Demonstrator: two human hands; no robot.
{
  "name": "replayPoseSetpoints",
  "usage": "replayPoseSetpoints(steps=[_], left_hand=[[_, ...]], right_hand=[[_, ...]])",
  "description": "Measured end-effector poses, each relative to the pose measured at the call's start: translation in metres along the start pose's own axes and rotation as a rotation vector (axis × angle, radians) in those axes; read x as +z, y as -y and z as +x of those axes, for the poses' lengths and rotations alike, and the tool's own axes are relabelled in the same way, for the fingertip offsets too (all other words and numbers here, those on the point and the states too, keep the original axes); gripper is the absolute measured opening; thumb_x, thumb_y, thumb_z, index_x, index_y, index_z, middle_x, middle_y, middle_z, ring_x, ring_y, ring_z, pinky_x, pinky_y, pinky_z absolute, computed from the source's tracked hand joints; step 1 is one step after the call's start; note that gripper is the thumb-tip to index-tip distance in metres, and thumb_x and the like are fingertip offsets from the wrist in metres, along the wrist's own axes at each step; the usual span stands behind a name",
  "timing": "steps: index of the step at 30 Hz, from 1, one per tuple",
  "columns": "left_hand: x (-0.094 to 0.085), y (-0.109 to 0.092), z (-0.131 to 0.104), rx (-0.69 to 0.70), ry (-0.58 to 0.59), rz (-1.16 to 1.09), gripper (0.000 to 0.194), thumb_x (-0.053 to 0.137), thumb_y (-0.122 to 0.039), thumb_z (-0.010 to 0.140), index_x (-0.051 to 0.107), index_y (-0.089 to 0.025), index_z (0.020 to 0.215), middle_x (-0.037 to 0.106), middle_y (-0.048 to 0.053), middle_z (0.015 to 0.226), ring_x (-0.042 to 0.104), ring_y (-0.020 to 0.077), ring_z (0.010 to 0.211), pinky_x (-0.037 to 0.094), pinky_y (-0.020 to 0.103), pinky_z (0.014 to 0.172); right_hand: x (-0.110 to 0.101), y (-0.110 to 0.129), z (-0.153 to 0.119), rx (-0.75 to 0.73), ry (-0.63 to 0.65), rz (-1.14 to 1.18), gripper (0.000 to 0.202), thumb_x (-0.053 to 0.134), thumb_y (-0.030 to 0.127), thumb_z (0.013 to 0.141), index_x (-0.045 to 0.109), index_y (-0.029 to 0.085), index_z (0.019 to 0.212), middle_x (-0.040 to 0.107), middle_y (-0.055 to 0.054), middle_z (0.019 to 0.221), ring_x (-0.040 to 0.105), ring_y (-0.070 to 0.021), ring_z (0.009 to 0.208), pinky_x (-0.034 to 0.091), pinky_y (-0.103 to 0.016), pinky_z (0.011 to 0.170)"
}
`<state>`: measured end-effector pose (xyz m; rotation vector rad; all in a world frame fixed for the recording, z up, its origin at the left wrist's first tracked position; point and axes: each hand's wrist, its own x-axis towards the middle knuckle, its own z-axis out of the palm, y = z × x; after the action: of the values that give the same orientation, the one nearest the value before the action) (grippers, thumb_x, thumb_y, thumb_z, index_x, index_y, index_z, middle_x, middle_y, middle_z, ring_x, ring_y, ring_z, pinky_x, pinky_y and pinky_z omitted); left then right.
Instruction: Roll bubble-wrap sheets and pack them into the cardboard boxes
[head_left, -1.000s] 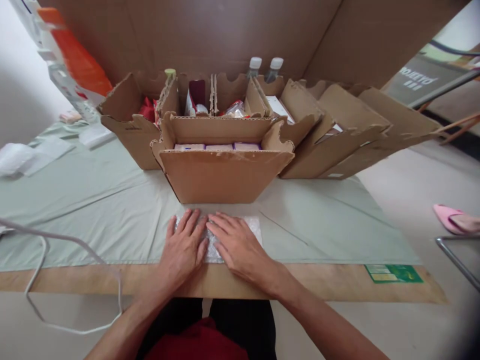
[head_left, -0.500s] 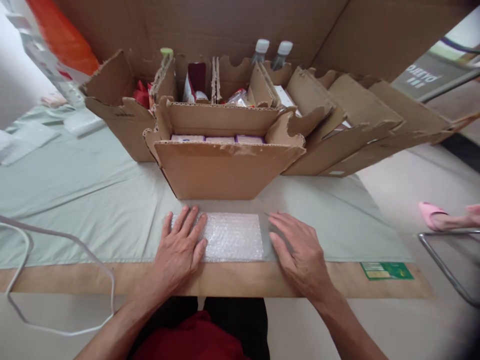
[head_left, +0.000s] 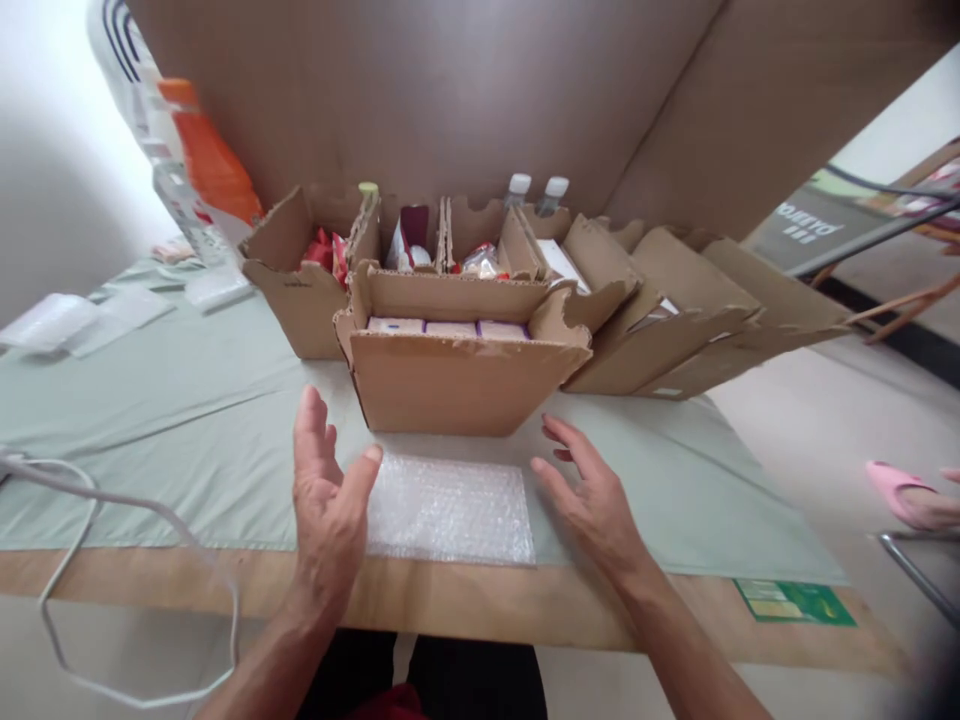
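A flat, clear sheet of bubble wrap (head_left: pixel 454 512) lies on the green cloth near the table's front edge. My left hand (head_left: pixel 330 500) is raised at its left side, thumb apart from the fingers, holding nothing. Off the right side of the wrap is my right hand (head_left: pixel 589 495), its fingers apart and nothing in them. Just behind the wrap stands a low cardboard box (head_left: pixel 465 385) with several small purple-edged packs (head_left: pixel 450 328) inside.
Behind are several open cardboard bins (head_left: pixel 300 305) with packets in them. An orange bottle (head_left: pixel 214 160) stands back left, near more bubble wrap (head_left: pixel 56 322). A white cable (head_left: pixel 150 503) loops at left. A green card (head_left: pixel 796 602) lies front right. A person's pink shoe (head_left: pixel 896 490) shows at far right.
My left hand has lifted off the bubble wrap and turned upright. My right hand stays beside the wrap, its fingers a little more spread. The view has tilted up.
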<state>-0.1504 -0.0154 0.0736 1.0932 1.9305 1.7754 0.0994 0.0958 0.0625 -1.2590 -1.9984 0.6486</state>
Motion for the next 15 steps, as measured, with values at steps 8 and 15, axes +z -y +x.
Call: replayPoseSetpoints(steps=[8,15], left_hand=[[0.019,0.004,0.029,0.075,0.138,0.035,0.077,0.050,-0.024,0.095,0.015,-0.032,0.163,0.031,0.010,0.169,0.035,0.0261,0.155,0.041,0.050,0.122],[-0.028,0.019,0.015,0.050,0.069,0.198,0.073,0.060,-0.028,0.093,0.028,-0.031,0.159,0.040,0.013,0.165,0.044,0.0326,0.149,0.042,0.058,0.119]], right_hand=[[0.044,0.010,0.036,0.022,0.050,0.126,0.053,0.058,0.036,0.090,0.054,0.018,0.140,0.074,-0.013,0.118,0.070,-0.0228,0.079,0.060,-0.039,0.071],[0.020,0.009,0.009,0.019,0.035,0.036,0.054,0.059,0.033,0.092,0.056,0.017,0.143,0.068,-0.016,0.136,0.065,-0.0322,0.124,0.055,-0.051,0.099]])
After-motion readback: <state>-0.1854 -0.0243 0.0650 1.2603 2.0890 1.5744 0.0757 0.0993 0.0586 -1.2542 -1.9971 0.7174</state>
